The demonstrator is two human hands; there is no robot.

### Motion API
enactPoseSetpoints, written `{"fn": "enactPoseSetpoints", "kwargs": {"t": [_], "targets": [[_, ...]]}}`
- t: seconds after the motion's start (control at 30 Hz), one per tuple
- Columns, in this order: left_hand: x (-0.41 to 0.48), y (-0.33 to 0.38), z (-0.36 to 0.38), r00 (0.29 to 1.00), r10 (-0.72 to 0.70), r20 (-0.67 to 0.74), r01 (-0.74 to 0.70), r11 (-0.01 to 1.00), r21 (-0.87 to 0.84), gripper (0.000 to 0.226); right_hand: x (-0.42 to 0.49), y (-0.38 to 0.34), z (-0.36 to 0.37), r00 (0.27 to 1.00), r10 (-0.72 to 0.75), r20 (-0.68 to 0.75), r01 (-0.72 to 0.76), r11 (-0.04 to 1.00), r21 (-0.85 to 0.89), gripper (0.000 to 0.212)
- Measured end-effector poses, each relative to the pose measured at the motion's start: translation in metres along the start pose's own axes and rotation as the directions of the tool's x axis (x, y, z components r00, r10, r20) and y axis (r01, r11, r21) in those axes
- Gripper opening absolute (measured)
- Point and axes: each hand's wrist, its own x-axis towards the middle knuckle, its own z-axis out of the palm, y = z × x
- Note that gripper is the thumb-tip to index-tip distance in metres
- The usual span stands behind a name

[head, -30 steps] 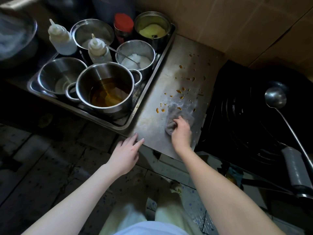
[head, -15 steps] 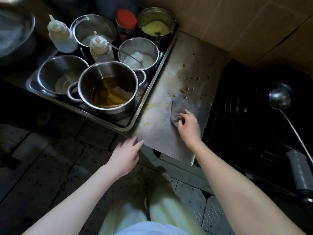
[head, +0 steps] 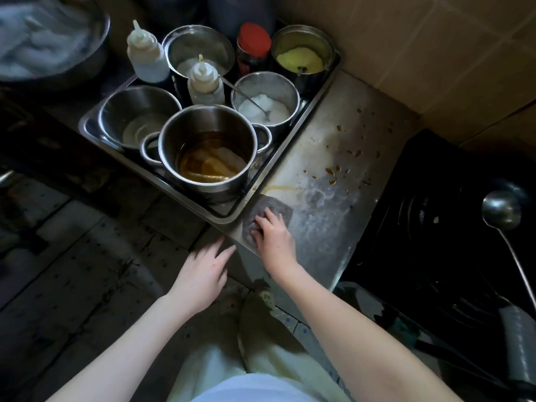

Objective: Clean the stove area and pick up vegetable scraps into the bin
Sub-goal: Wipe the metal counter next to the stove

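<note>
Steel worktop [head: 327, 227] fills the middle of the view, smeared and streaky, with brown wall panels [head: 435, 53] behind it. The landmark is the metal tray [head: 220, 217], so everything runs off that. The right hand [head: 274, 237] is down on a grey cloth [head: 274, 208], fingers curled into the fabric and bunching it. It presses the cloth to the worktop right against the tray's near corner.

The left hand [head: 203, 271] hovers just off that same corner, in front of the worktop edge and over the dark tiled floor [head: 87, 271]. Its fingers are straight and it holds nothing.

Brown scraps [head: 333, 171] and spatter lie scattered on the worktop to the right of the tray, apart from the cloth. A yellowish streak sits just beyond the cloth, beside the tray's rim.

Inside the tray:
- a two-handled pot [head: 208, 152] of amber liquid at the near side
- a container of white powder [head: 265, 101] with a spoon behind it
- a pot of yellow paste [head: 301, 58] at the far corner
- a red-capped jar [head: 253, 43]
- two squeeze bottles [head: 204, 85]

Well right of the tray, beyond the worktop, sits the black stove [head: 435, 242], with a steel ladle [head: 501, 210] resting over it.
</note>
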Motion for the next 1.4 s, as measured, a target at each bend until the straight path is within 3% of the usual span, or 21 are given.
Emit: {"fn": "enactPoseSetpoints", "kwargs": {"t": [0.43,0.83,1.03,1.23,1.3,1.4], "targets": [[0.007,0.010,-0.011,0.999,-0.043,-0.025,0.043,0.999,0.002,0.054,0.080,0.031,-0.047,0.985,0.114,-0.128,-0.094,0.984,0.151,0.026],[0.023,0.038,-0.017,0.999,0.041,-0.028,-0.041,0.999,-0.020,0.054,0.047,0.120,-0.079,0.908,0.324,-0.266,-0.298,0.945,0.137,0.031],[0.034,0.045,-0.018,0.998,0.057,-0.034,-0.058,0.998,-0.027,0.055,0.070,0.075,-0.055,0.958,0.202,-0.204,-0.185,0.978,0.098,0.034],[0.052,0.054,-0.020,0.997,0.069,-0.038,-0.069,0.998,-0.009,0.057,0.107,0.052,-0.049,0.996,0.054,-0.076,-0.058,0.996,-0.060,0.035],[0.057,0.056,-0.021,0.996,0.078,-0.034,-0.078,0.997,-0.005,0.057,0.114,0.063,-0.061,0.992,0.074,-0.104,-0.076,0.997,-0.019,0.033],[0.063,0.061,-0.022,0.996,0.089,-0.020,-0.089,0.996,0.000,0.056,0.114,0.094,-0.086,0.958,0.215,-0.191,-0.213,0.977,0.035,0.037]]}}
